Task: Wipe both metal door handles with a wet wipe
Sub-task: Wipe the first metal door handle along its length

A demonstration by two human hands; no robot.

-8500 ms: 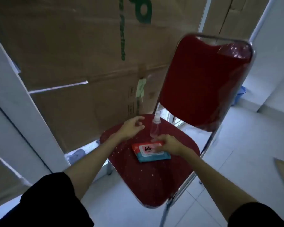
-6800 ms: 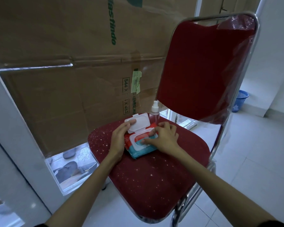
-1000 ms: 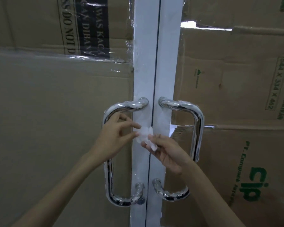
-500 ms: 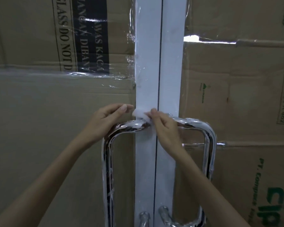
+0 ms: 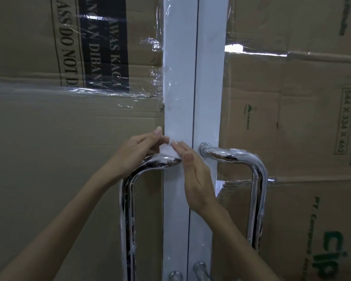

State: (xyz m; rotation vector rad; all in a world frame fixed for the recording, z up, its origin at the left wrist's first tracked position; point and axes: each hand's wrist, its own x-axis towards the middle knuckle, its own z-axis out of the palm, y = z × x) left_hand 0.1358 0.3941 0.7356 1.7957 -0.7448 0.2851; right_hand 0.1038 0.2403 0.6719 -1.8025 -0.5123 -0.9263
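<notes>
Before us stand two white-framed double doors [image 5: 177, 88], their panes covered with flattened brown cardboard sheets [image 5: 69, 159] taped over with clear plastic film, printed lettering running sideways on both sides. On each door is a polished, U-shaped chrome pull handle: the left-door chrome handle [image 5: 128, 209] and the right-door chrome handle [image 5: 257, 199], mirror images on either side of the centre seam, their lower mounts just visible at the bottom edge. We reach up with both bare arms to the top bend of the left-door chrome handle, where it meets the frame. Our left hand [image 5: 138, 151] is curled, its fingertips pinching one edge of a small crumpled white wet wipe [image 5: 167, 151]; our right hand [image 5: 195, 175], fingers mostly straight and close together, presses the wipe's other side with its fingertips. The wipe sits on top of the handle's upper bar, touching the metal, between the two hands.
</notes>
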